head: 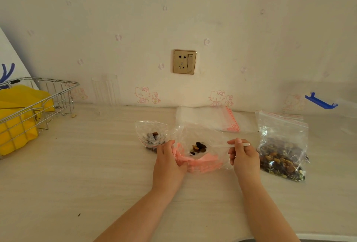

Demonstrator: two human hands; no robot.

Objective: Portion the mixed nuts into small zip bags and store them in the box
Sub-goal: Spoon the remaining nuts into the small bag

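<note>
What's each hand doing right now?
Left hand: grips the mouth of the small zip bag, holding it open.
Right hand: pinches the clear spoon, nuts in its bowl.

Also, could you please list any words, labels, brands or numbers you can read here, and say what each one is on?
None can be read.
Stack of empty zip bags: red print by the seal, too blurred to read.
Wall socket: no legible marking.
Wallpaper: cartoon cat figures only, no words.
</note>
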